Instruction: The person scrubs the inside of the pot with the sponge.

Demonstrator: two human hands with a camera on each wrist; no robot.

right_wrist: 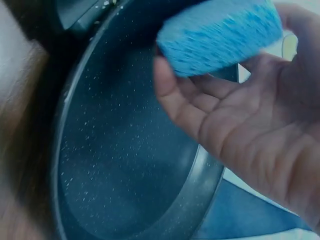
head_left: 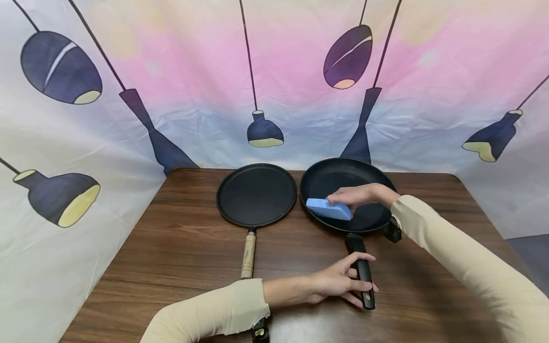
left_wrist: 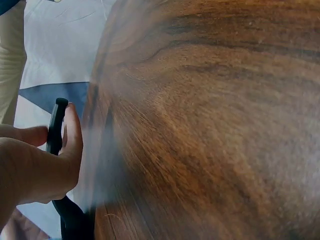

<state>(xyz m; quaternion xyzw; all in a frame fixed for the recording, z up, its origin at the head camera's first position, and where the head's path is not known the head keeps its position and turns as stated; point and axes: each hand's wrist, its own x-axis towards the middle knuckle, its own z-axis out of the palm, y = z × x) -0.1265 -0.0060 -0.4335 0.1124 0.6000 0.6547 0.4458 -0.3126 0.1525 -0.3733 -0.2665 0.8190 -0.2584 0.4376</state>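
Observation:
A blue sponge (head_left: 328,208) is pinched between the thumb and fingers of my right hand (head_left: 358,196), over the near left part of a deep black frying pan (head_left: 343,174). In the right wrist view the sponge (right_wrist: 222,37) shows its rough side, and the speckled pan interior (right_wrist: 125,140) lies beyond it. My left hand (head_left: 339,281) grips the pan's black handle (head_left: 364,274) near its end, thumb on top and fingers around the far side. The left wrist view shows the handle (left_wrist: 57,125) between thumb and fingers.
A flat black griddle pan (head_left: 257,195) with a wooden handle (head_left: 248,255) lies left of the frying pan on the brown wooden table (head_left: 171,247). Behind the table hangs a cloth (head_left: 206,95) printed with lamps.

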